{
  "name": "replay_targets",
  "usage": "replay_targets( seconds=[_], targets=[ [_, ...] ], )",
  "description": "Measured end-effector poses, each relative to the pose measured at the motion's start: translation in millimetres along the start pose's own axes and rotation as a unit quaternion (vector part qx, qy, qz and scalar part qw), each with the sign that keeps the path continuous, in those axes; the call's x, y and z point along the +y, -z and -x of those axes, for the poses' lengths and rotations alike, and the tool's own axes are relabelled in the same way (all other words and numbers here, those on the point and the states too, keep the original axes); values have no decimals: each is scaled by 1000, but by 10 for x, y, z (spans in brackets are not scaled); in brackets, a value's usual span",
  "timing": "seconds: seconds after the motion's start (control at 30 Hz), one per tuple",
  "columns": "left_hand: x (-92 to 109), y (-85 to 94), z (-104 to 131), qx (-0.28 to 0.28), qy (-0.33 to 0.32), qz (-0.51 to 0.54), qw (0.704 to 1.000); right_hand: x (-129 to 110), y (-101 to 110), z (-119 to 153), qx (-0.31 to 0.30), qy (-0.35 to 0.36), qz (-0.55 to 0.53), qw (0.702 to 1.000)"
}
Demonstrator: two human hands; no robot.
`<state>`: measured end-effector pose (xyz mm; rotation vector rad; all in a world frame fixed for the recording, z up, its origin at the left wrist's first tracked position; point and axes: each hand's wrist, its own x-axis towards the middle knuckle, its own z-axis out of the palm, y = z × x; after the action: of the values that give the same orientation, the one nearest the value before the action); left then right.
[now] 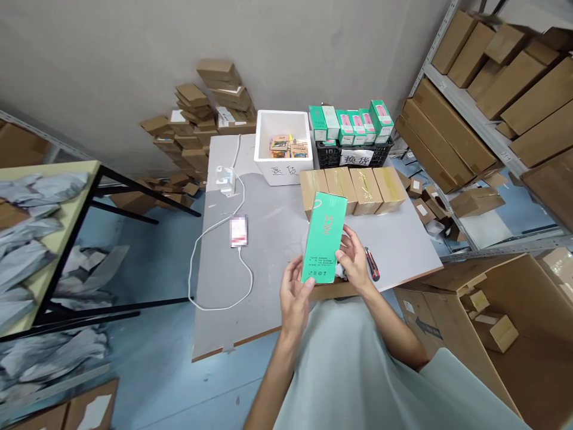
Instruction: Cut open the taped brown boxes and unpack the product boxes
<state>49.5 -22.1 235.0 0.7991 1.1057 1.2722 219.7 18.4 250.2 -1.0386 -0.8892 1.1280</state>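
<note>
A green printed box (pixel 326 236) is held up over the near side of the table, its broad face toward me. My left hand (pixel 295 292) grips its lower left corner, thumb on the front. The right edge is held by my right hand (pixel 353 260), thumb on the face and fingers behind. Beneath the green box, partly hidden, lies an opened brown carton (pixel 333 291) at the table's near edge. A red and black utility knife (pixel 372 264) rests just right of my right hand.
Brown cartons (pixel 388 190) stand in a row behind the green box. Farther back are a white foam box (pixel 283 170) and a black crate (pixel 329 155) of green boxes. A white cable (pixel 250 286) crosses the table's left side; a large open carton (pixel 430 310) stands at right.
</note>
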Motion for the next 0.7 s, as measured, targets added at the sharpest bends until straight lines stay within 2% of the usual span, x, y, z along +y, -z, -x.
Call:
replay_targets(
  seconds=[0.07, 0.13, 0.23, 0.37, 0.47, 0.57, 0.7],
  targets=[
    [-19, 17, -28, -4, 56, 23, 998, -7, 2, 2, -12, -10, 3, 1000],
    [-48, 17, -39, 21, 63, 15, 998, -36, -9, 9, -16, -32, 19, 999],
    [-96, -29, -15, 71, 15, -39, 997, -106, -58, 25, -2, -58, 54, 997],
    [-130, -93, 71, 124, -87, -133, 979, -159, -152, 42, -3, -56, 73, 996],
    [-106, -40, 125, 104, -107, -144, 978, -130, -171, 31, -8, -54, 65, 996],
    [-44, 113, 118, 23, -22, -52, 998, -65, -134, 8, -7, -47, 50, 998],
    [26, 331, 31, -43, 121, 48, 991, 12, -105, 9, -27, -58, 28, 998]
  ],
)
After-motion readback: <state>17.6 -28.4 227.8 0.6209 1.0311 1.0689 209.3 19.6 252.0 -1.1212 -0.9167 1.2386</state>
